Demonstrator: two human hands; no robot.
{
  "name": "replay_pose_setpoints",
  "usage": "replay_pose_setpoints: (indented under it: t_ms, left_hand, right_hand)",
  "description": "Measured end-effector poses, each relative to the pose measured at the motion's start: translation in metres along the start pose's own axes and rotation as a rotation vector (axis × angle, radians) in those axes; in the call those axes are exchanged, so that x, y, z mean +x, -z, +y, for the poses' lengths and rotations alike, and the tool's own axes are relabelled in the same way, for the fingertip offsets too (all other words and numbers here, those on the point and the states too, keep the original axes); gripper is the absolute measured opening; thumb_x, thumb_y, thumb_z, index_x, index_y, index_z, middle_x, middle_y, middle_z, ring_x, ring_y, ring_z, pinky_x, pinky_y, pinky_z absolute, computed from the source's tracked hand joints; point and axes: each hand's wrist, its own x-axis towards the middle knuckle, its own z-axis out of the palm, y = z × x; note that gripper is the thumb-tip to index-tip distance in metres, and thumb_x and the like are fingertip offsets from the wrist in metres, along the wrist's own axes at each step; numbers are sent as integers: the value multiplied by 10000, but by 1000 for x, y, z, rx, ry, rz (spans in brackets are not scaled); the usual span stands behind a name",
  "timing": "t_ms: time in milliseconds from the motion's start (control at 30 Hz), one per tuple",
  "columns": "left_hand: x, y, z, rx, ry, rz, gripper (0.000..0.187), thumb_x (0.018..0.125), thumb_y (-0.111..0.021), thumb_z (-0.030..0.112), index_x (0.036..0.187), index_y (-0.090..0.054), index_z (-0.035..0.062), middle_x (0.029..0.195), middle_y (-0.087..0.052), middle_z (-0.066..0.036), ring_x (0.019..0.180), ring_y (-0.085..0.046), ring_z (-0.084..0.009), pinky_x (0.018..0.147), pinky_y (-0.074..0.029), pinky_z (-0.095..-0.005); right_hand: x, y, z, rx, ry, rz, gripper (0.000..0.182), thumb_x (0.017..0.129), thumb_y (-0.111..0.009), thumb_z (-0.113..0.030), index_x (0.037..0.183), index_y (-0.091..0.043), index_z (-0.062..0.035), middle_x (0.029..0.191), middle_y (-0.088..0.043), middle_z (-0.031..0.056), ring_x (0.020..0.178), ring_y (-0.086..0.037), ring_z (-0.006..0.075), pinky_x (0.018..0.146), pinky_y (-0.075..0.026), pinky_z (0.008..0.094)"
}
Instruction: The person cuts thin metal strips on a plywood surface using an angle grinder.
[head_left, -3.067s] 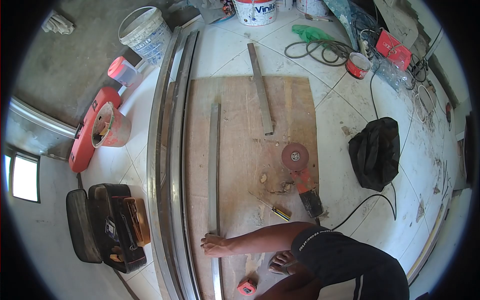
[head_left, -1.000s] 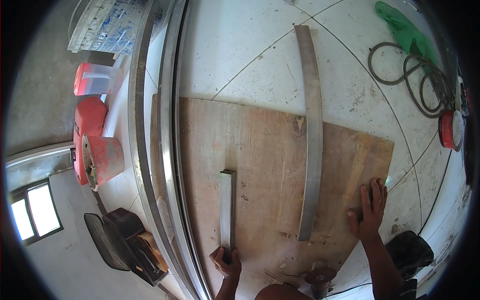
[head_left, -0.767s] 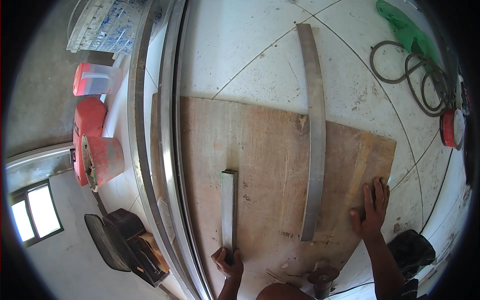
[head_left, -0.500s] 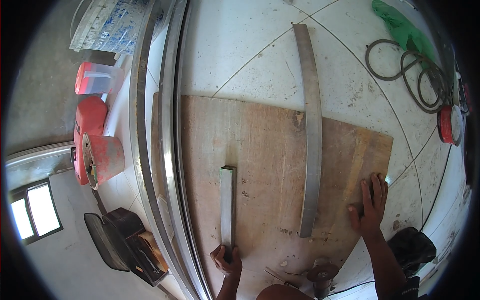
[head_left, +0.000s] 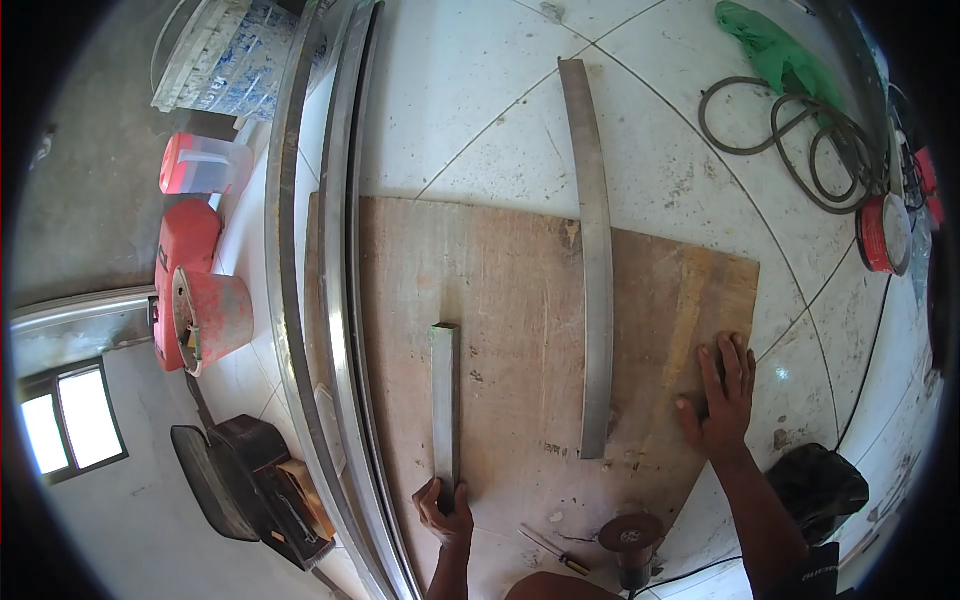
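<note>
My left hand (head_left: 445, 512) grips the near end of a short metal tube (head_left: 445, 400). The tube is hollow and lies lengthwise on the plywood sheet (head_left: 510, 300). My right hand (head_left: 722, 395) is pressed down at the sheet's right edge, fingers stretched out and nothing held. Between the two hands, a longer flat-faced metal bar (head_left: 595, 270) crosses the sheet and runs past its far edge onto the floor tiles. Close to me are a screwdriver (head_left: 560, 552) and an angle grinder (head_left: 632, 545) with a dark disc.
Long metal profiles (head_left: 345, 300) run along the left. Beyond them stand an open black toolbox (head_left: 265, 480), a red bucket (head_left: 225, 315) and a paint-stained pail (head_left: 235, 70). On the right lie a coiled hose (head_left: 790, 140), a green bag (head_left: 770, 45), a red reel (head_left: 880, 235) and a black bag (head_left: 815, 490).
My view has turned a little, so the bar, the sheet and the right-hand items sit further left in it. The screwdriver shows more fully. Both hands keep their places on tube and sheet.
</note>
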Motion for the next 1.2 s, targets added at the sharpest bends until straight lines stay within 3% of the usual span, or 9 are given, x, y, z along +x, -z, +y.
replay_pose_setpoints:
  t_ms: [633,767,967,1067,1100,1167,1200]
  left_hand:
    - [9,5,8,-108,-13,8,436,784,-850,58,1147,-613,15,1055,-664,-200,974,-635,-387,847,-525,-481]
    - [11,6,8,-160,-33,45,467,796,-840,69,1192,-600,14,1088,-667,-190,1013,-625,-394,868,-524,-473]
    - [1,13,8,-176,166,-20,704,836,-806,238,1420,-476,27,1214,-658,-174,1069,-633,-355,934,-520,-447]
    - [-9,28,3,-101,119,-73,930,829,-794,341,1564,-306,46,1361,-578,-178,1215,-564,-347,1009,-473,-470]
    - [-16,44,4,-73,125,-108,1001,828,-790,371,1600,-240,51,1423,-536,-181,1275,-530,-347,1037,-454,-479]
    - [-48,74,-8,-98,89,-92,1062,822,-797,418,1616,-192,53,1494,-462,-173,1314,-493,-355,1073,-429,-487]
    - [-71,96,-15,-120,86,-135,1057,824,-787,446,1611,-202,54,1488,-465,-182,1326,-488,-358,1096,-422,-468]
  right_hand:
    - [-4,2,-6,-8,73,42,677,886,-695,-322,1478,-510,-52,1572,-403,216,1490,-327,433,1202,-236,615]
    - [-6,0,-10,-32,138,68,648,942,-628,-269,1522,-450,-40,1585,-370,233,1480,-325,446,1211,-227,579]
    - [-16,-13,-4,-62,223,95,601,997,-594,-257,1539,-438,-49,1590,-365,233,1484,-322,427,1218,-246,518]
    - [-12,-11,17,-2,251,24,583,1033,-579,-309,1537,-444,-47,1600,-363,223,1492,-326,384,1217,-261,469]
    - [-3,-14,42,4,220,-38,549,1046,-580,-320,1505,-485,-35,1547,-446,213,1464,-381,359,1198,-299,473]
    - [1,-7,100,380,-133,-145,473,1066,-524,-284,1444,-532,1,1461,-565,200,1395,-492,335,1199,-321,415]
    - [-2,-1,141,5,274,206,431,1071,-471,-237,1412,-558,13,1416,-600,197,1333,-547,321,1142,-395,410]
